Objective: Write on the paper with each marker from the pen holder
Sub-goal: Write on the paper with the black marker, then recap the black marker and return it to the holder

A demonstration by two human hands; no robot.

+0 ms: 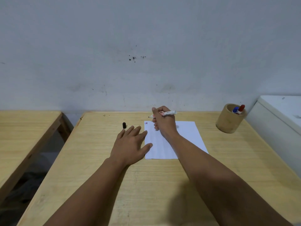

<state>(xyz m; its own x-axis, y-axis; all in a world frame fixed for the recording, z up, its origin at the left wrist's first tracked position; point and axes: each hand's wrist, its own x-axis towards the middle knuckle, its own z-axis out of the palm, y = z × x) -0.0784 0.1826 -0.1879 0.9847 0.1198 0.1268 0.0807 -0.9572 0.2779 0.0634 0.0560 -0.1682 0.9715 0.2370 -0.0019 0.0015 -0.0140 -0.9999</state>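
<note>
One marker [164,114], uncapped, gripped by right hand [164,123]; axis left-right, tip left, above paper's [187,136] far-left corner. Left hand [130,144] flat, empty.

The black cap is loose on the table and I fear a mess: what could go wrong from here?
1. The black cap stands alone near the table's left edge, just past the left hand; a nudge could roll it off.
2. The right hand holds the uncapped marker with its tip beyond the paper's far edge, so a stroke might mark the wood.
</note>
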